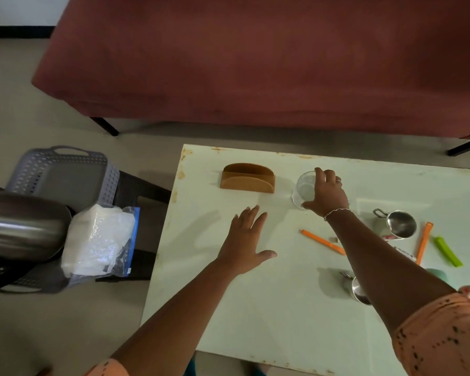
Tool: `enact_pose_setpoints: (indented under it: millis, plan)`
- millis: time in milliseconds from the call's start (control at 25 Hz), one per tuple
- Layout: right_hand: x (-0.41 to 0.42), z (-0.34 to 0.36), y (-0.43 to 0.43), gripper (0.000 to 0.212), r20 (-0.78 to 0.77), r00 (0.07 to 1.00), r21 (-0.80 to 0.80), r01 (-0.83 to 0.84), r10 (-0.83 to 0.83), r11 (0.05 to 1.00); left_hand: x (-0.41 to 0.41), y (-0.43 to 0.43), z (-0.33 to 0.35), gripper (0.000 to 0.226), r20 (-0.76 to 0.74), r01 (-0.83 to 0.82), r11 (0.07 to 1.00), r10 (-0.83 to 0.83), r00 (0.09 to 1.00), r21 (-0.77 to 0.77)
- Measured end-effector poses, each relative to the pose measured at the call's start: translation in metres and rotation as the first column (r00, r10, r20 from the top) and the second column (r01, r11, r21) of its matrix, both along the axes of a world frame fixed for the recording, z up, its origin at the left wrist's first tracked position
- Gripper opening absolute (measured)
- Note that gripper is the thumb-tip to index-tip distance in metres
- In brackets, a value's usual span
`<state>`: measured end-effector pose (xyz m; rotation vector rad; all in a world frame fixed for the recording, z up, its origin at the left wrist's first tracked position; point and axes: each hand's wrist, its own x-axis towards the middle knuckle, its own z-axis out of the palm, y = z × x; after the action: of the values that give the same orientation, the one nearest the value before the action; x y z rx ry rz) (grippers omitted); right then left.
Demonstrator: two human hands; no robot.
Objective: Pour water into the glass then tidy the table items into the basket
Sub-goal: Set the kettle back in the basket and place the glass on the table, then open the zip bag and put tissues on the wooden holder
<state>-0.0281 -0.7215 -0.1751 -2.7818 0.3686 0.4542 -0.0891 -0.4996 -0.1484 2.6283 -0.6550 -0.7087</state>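
Head view shows us a white rectangular tabletop [255, 308] with worn, rust-marked edges, and a dark red sofa [255, 63] beyond its far side. Our right hand [326, 193] reaches to the far middle of the tabletop, its grip wrapped over the right side of a clear drinking glass [304, 189], fingers on the rim and thumb low on the wall; a thin bracelet sits on the wrist. Our left hand [246, 241] lies spread flat, fingers apart, holding nothing, nearer than a brown wooden napkin holder [248, 178] that stands left of the glass. On the right we see a small steel cup with a handle [399, 224], an orange bag clip [323, 242], a second orange clip [424, 242] and a green clip [447, 251]; a second steel cup [353, 286] is partly hidden behind our right forearm. Left of the tabletop, a grey perforated plastic basket [63, 169] sits on a dark stool, with a clear zip bag of white material [99, 240] leaning at its near end and a steel bottle [19, 226] lying across it.
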Motion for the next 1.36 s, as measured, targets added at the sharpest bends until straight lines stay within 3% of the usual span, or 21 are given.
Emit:
enact_pose_setpoints:
  millis: [160, 320, 600, 840, 1040, 1120, 1240, 1360]
  plan:
    - [-0.004, 0.016, 0.007, 0.107, -0.070, 0.998, -0.038, -0.002, -0.001, 0.999, -0.006, 0.019, 0.007, 0.082, 0.003, -0.033, 0.999, 0.033, 0.999, -0.006]
    - [-0.025, 0.036, 0.039, 0.098, 0.034, 0.996, -0.090, -0.079, 0.082, 0.993, -0.027, 0.061, 0.012, 0.080, 0.027, -0.116, 0.993, 0.116, 0.993, 0.011]
    - [-0.058, 0.059, 0.152, 0.096, 0.006, 0.983, 0.015, -0.182, 0.182, 0.983, -0.039, 0.184, 0.025, 0.080, 0.173, -0.098, 0.959, 0.053, 0.984, 0.266]
    - [-0.063, 0.064, 0.259, 0.096, -0.016, 0.965, 0.160, -0.258, 0.264, 0.953, -0.040, 0.276, 0.028, 0.075, 0.228, 0.056, 0.842, -0.209, 0.951, 0.537]
    - [-0.067, 0.059, 0.313, 0.095, -0.017, 0.954, 0.200, -0.289, 0.299, 0.936, -0.035, 0.322, 0.004, 0.044, 0.244, 0.257, 0.651, -0.576, 0.780, 0.714]
    - [-0.071, 0.057, 0.323, 0.096, -0.029, 0.950, 0.207, -0.299, 0.312, 0.931, -0.032, 0.327, 0.002, 0.045, 0.205, 0.285, 0.637, -0.582, 0.787, 0.716]
    - [-0.073, 0.057, 0.333, 0.096, -0.033, 0.944, 0.211, -0.313, 0.327, 0.926, -0.022, 0.336, -0.002, 0.048, 0.295, 0.203, 0.661, -0.560, 0.774, 0.722]
    - [-0.073, 0.060, 0.338, 0.095, -0.036, 0.945, 0.211, -0.312, 0.326, 0.926, -0.020, 0.346, -0.012, 0.053, 0.195, 0.289, 0.637, -0.579, 0.792, 0.715]
